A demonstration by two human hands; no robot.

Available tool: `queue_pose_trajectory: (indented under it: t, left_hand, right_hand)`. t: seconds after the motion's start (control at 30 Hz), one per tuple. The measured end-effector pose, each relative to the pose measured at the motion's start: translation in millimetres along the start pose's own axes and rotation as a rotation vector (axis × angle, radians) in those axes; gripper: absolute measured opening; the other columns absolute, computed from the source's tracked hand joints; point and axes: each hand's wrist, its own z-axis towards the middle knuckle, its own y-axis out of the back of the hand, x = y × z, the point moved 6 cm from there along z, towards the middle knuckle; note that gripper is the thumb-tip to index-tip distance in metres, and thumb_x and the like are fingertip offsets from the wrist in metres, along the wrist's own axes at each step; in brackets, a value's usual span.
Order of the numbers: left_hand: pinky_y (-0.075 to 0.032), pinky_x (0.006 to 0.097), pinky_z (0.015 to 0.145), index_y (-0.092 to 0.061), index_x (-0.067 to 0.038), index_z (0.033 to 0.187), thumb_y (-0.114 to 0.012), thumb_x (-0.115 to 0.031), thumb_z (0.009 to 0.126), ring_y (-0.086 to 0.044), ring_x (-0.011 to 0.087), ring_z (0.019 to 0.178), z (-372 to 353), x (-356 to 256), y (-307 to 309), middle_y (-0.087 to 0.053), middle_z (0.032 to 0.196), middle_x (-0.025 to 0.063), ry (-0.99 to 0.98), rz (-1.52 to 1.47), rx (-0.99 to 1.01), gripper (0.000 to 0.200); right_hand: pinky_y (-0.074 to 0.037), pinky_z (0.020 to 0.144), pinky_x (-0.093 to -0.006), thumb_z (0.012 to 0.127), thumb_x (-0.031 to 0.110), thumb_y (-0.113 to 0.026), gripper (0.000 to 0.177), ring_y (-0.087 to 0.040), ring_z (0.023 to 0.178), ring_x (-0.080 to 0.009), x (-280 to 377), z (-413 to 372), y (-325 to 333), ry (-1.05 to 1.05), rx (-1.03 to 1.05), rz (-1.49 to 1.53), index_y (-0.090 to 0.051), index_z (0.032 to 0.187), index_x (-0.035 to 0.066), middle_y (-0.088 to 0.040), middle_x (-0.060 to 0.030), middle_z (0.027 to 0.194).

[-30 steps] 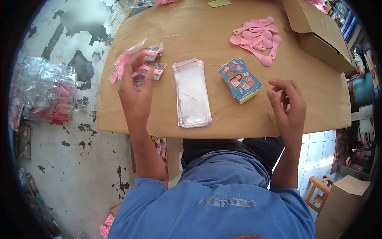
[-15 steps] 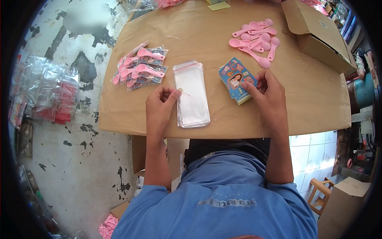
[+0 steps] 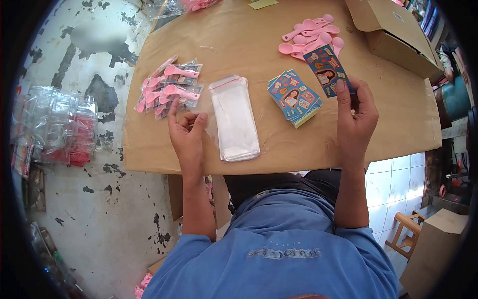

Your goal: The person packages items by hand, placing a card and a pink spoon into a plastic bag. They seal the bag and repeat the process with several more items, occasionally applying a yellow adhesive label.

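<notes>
Card (image 3: pixel 327 71) is pinched between thumb and fingers of the right hand (image 3: pixel 356 117), held up off the table (image 3: pixel 239 45), right in front of the loose pink spoons (image 3: pixel 303 37). Card stack (image 3: pixel 294 97) sits just left of it. Left hand (image 3: pixel 186 134) is half curled at the edge of the clear bags (image 3: pixel 233 119); can't tell if it's got one. Packed spoons (image 3: pixel 169 89) lie just beyond it.
</notes>
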Motion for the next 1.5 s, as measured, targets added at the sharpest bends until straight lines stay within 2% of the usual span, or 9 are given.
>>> queue_pose_trajectory:
  t: [0.23, 0.47, 0.57, 0.67, 0.77, 0.87, 0.97, 1.27, 1.5]
  left_hand:
    - [-0.049, 0.0226, 0.074, -0.074, -0.001, 0.12, -0.075, -0.006, 0.096, -0.059, 0.0067, 0.081, 0.8, 4.9, -1.0, -0.066, 0.092, -0.0001, 0.041, 0.189, 0.161, 0.024]
    - [-0.049, 0.0254, 0.077, -0.066, -0.006, 0.139, -0.082, -0.012, 0.09, -0.055, 0.0091, 0.087, -2.8, -25.3, -13.9, -0.062, 0.107, 0.0036, -0.151, 0.609, 0.14, 0.052]
    - [-0.051, 0.0322, 0.09, -0.064, -0.007, 0.141, -0.082, -0.015, 0.089, -0.06, 0.018, 0.103, 7.7, -46.9, -21.0, -0.064, 0.119, 0.0093, -0.314, 0.746, 0.131, 0.055]
    - [-0.048, 0.0393, 0.103, -0.065, -0.008, 0.14, -0.08, -0.018, 0.091, -0.06, 0.0286, 0.121, 28.0, -52.8, -28.8, -0.066, 0.129, 0.0128, -0.659, 0.812, 0.239, 0.052]
    - [-0.046, 0.0416, 0.108, -0.066, -0.007, 0.138, -0.079, -0.019, 0.092, -0.058, 0.0338, 0.13, 47.4, -52.8, -47.2, -0.065, 0.136, 0.0146, -0.698, 0.939, 0.44, 0.049]
    - [-0.047, 0.0413, 0.106, -0.066, -0.006, 0.136, -0.08, -0.02, 0.092, -0.061, 0.0325, 0.124, 60.7, -48.8, -60.0, -0.066, 0.132, 0.0145, -0.774, 0.984, 0.592, 0.048]
    - [-0.048, 0.0425, 0.103, -0.067, -0.002, 0.132, -0.08, -0.018, 0.091, -0.063, 0.032, 0.117, 64.1, -50.1, -73.6, -0.067, 0.12, 0.0149, -0.567, 0.962, 0.755, 0.047]
    - [-0.049, 0.0397, 0.093, -0.07, -0.002, 0.117, -0.085, -0.019, 0.084, -0.064, 0.0276, 0.105, 68.4, -52.9, -82.8, -0.067, 0.108, 0.0096, -0.517, 0.973, 0.736, 0.04]
    - [-0.049, 0.0406, 0.091, -0.067, -0.003, 0.106, -0.085, -0.008, 0.081, -0.064, 0.0287, 0.104, 54.7, -56.8, -82.9, -0.066, 0.106, 0.0099, -0.734, 0.975, 0.678, 0.031]
  right_hand:
    - [-0.04, 0.062, -0.0205, 0.104, 0.015, -0.07, 0.019, -0.053, 0.074, -0.002, 2.5, -5.2, -16.2, -0.057, 0.098, 0.134, -0.07, 0.116, 0.0, -0.068, 0.0028, 0.09]
    - [-0.04, 0.062, -0.0202, 0.104, 0.014, -0.07, 0.019, -0.054, 0.073, -0.0019, 6.4, -7.8, -14.0, -0.036, 0.171, 0.067, -0.071, 0.117, 0.0, -0.069, 0.0029, 0.09]
    - [-0.039, 0.062, -0.0203, 0.104, 0.014, -0.069, 0.019, -0.055, 0.074, -0.0022, 2.9, -4.7, 2.2, -0.012, 0.143, -0.018, -0.071, 0.117, 0.0, -0.069, 0.0026, 0.089]
    - [-0.042, 0.064, -0.021, 0.104, 0.014, -0.069, 0.021, -0.057, 0.076, -0.003, -7.5, 1.5, 28.8, -0.051, 0.105, -0.095, -0.07, 0.12, 0.0, -0.068, 0.0014, 0.09]
    - [-0.046, 0.068, -0.0222, 0.105, 0.015, -0.069, 0.023, -0.059, 0.079, -0.0039, -28.7, 7.7, 57.1, -0.067, 0.061, -0.101, -0.069, 0.122, 0.0, -0.068, 0.0, 0.091]
    - [-0.047, 0.072, -0.0225, 0.105, 0.016, -0.068, 0.027, -0.059, 0.082, -0.0046, -32.1, 10.0, 75.8, -0.129, 0.03, -0.092, -0.066, 0.127, 0.0, -0.067, -0.0009, 0.093]
    - [-0.046, 0.072, -0.0218, 0.105, 0.016, -0.068, 0.029, -0.056, 0.081, -0.0043, -45.9, 7.9, 86.4, -0.153, 0.028, -0.14, -0.065, 0.13, 0.0, -0.065, 0.0007, 0.091]
    - [-0.037, 0.063, -0.0219, 0.104, 0.015, -0.069, 0.027, -0.045, 0.072, -0.0039, -54.4, 4.8, 85.4, -0.151, 0.061, -0.166, -0.068, 0.127, 0.002, -0.059, 0.0032, 0.085]
    - [-0.037, 0.062, -0.022, 0.104, 0.015, -0.069, 0.027, -0.044, 0.07, -0.0039, -49.5, 4.6, 82.7, -0.156, 0.091, -0.202, -0.068, 0.127, 0.002, -0.059, 0.0034, 0.084]
